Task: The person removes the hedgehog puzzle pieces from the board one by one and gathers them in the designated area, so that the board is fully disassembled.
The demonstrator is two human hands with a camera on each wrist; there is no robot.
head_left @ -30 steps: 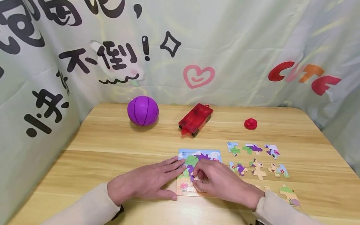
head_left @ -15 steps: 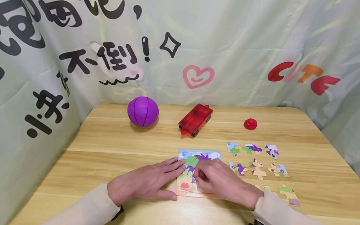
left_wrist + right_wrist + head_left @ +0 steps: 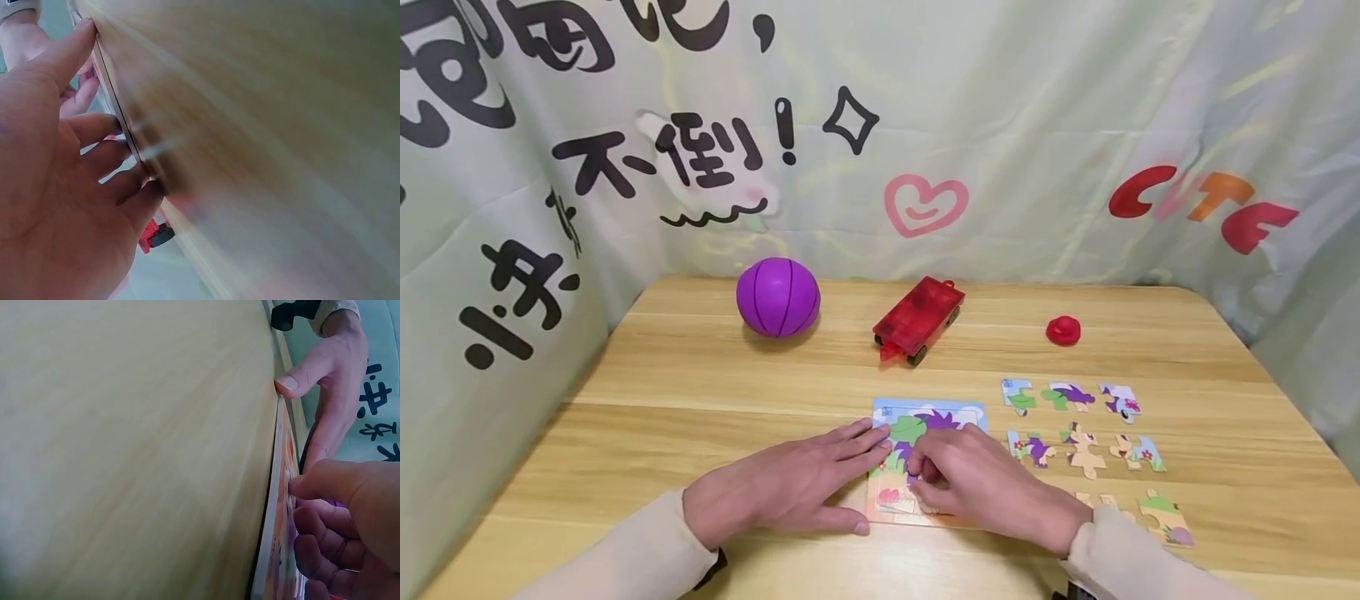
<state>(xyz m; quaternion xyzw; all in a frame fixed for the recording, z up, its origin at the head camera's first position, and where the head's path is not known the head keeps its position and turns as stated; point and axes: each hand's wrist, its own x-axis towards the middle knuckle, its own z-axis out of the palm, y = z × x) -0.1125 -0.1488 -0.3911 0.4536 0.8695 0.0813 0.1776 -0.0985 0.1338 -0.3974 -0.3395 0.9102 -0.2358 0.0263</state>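
A puzzle board (image 3: 928, 405) with a blue top border and a printed purple-and-green picture lies on the table in front of me. My left hand (image 3: 782, 483) lies flat, its straight fingers resting on the board's left edge and its thumb near the lower left corner. My right hand (image 3: 977, 483) is over the lower part of the board, fingers curled and thumb low. It pinches a small beige puzzle piece (image 3: 904, 505) at the board's lower left, mostly hidden by the fingers. In the right wrist view the thumb (image 3: 306, 485) meets the board's printed face.
Several loose puzzle pieces (image 3: 1083, 450) lie in rows to the right, the lowest row partly behind my right wrist. Farther back are a purple ball (image 3: 778, 297), a red toy wagon (image 3: 919, 317) and a small red hat-shaped thing (image 3: 1063, 331). A printed curtain (image 3: 1030, 125) surrounds the table (image 3: 700, 383).
My right fingers and thumb shift slightly over the lower left of the board, and the piece there changes its tilt. The left hand stays in place.
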